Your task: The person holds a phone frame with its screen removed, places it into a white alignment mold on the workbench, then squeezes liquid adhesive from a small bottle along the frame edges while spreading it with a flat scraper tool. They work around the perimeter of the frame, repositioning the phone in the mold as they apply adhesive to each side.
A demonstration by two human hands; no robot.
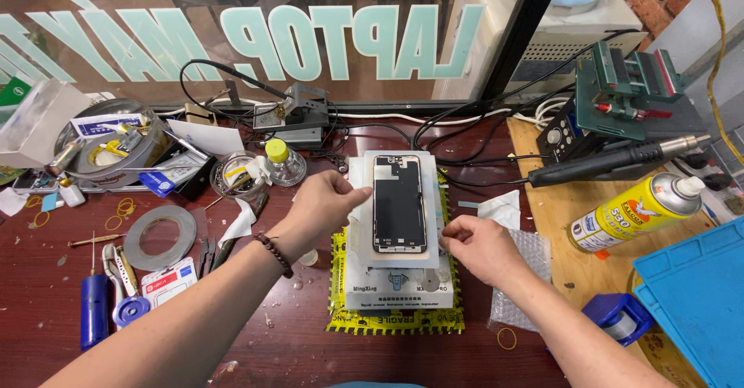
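Observation:
A phone display panel [399, 202] lies back side up on a pale heating plate [397, 279] in the middle of the bench. My left hand [322, 206] rests at the panel's left edge, its fingertips touching the plate beside the panel. At the lower right corner, my right hand [480, 244] has its fingers curled and pinches near the panel's edge. Whether it holds anything thin there is too small to tell.
Yellow-black tape [395, 322] lies under the plate. At right are a hot-air handle [612, 159], a yellow spray can [639, 210], a green clamp fixture [632, 86] and a blue mat [697, 295]. At left lie a tape roll [160, 237], a blue screwdriver [94, 310], a small bottle [283, 163] and a cluttered tray [108, 144].

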